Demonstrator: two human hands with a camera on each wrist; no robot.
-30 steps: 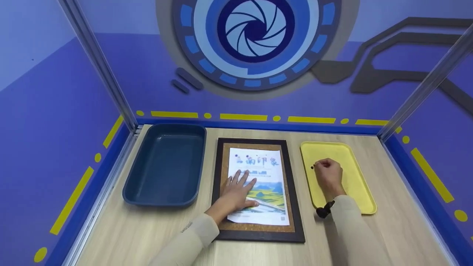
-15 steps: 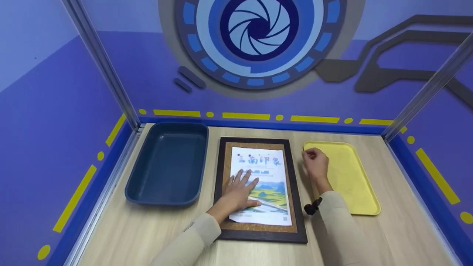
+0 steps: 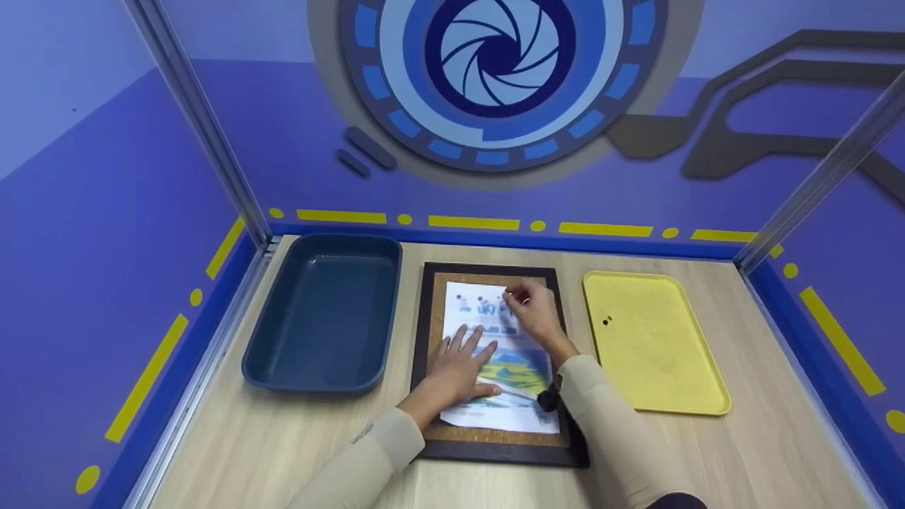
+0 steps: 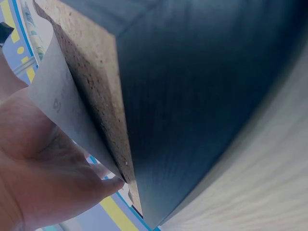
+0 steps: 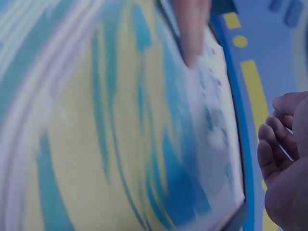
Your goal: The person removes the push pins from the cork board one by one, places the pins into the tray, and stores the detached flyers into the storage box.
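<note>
A printed sheet (image 3: 520,364) on a framed corkboard (image 3: 509,437) looked partly pinned, dark dots (image 3: 459,297) at far left; the left hand (image 3: 454,371) lay spread across it, the right hand (image 3: 535,311) seemingly pinched a pin (image 3: 506,293), likely spares (image 3: 606,322) on the yellow tray (image 3: 657,360).

Clad in a long beige cloth left sleeve (image 3: 375,452), printed near its cuff (image 3: 408,430) with a small dark marking (image 3: 362,433) (too tiny to read), and a matching beige cloth right sleeve (image 3: 619,431). Fitted beside the right cuff (image 3: 576,369) with a small, black, rounded device (image 3: 547,400). Bare on left hand (image 3: 456,369) and right hand (image 3: 537,312).
</note>
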